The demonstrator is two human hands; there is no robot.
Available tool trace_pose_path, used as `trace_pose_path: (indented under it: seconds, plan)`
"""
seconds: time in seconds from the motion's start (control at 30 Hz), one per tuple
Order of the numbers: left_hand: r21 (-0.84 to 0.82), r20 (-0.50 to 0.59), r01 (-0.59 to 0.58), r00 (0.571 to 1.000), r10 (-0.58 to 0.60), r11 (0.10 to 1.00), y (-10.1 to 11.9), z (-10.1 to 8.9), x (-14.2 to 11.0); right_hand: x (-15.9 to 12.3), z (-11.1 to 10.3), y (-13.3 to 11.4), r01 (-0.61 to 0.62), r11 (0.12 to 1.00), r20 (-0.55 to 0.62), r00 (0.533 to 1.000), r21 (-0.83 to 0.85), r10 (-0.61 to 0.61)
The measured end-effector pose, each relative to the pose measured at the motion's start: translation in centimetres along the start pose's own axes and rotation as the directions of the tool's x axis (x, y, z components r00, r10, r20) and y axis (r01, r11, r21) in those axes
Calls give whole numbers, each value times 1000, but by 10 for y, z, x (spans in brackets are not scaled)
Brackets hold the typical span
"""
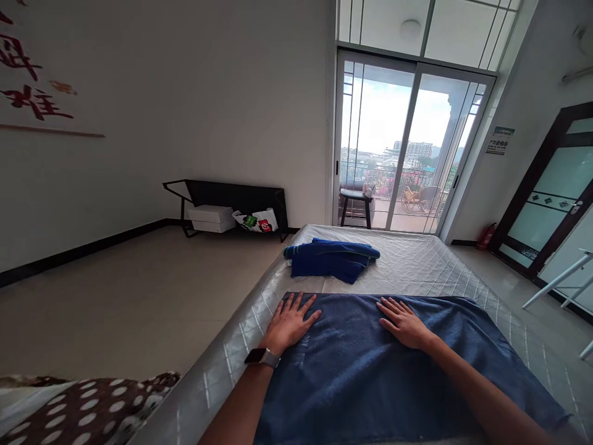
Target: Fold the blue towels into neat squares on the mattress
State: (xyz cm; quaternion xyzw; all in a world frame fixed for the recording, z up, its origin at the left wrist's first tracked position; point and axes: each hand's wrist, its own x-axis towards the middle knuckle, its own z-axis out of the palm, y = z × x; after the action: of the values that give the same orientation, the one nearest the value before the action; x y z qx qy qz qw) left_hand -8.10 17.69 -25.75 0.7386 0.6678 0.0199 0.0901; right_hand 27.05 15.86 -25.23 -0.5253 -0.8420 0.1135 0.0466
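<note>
A dark blue towel lies spread flat on a plastic-wrapped mattress. My left hand rests palm down on the towel's far left corner, fingers spread, with a smartwatch on the wrist. On the towel's far edge near the middle lies my right hand, flat as well, fingers stretched out. Neither hand holds anything. A second towel, bright blue and folded in a loose bundle, sits further up the mattress beyond both hands.
A black low shelf with a white box and a bag stands by the far wall. Sliding glass doors open onto a balcony with a stool. A brown dotted cloth lies at lower left. A fire extinguisher stands right.
</note>
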Motion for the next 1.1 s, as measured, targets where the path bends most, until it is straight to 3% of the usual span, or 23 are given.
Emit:
trace_pose_path:
  seconds: [0.2,0.43,0.57,0.67,0.87,1.0,1.1]
  plan:
    - [-12,-46,-29,999,28,1000,-6,9,5,-29,-5,57,-168,983,-76,984,-74,162]
    - [-1,-29,-24,999,24,1000,-5,6,3,-59,-17,120,-255,955,-97,965,-151,242]
    - [4,-49,-24,998,24,1000,-6,8,4,-77,-19,161,-417,891,-157,906,-177,393]
    - [12,-51,-34,998,34,999,-8,10,6,-88,-18,186,-467,869,-176,880,-164,440]
    - [4,-64,-26,998,26,1000,-5,8,4,-96,-16,201,-439,896,-227,881,-66,415]
    - [16,-49,-17,999,17,1000,0,2,0,-99,-13,200,-360,917,-264,914,-172,309]
    - [26,-37,-8,999,9,1000,2,1,0,-99,-10,199,-372,899,-230,919,-232,321]
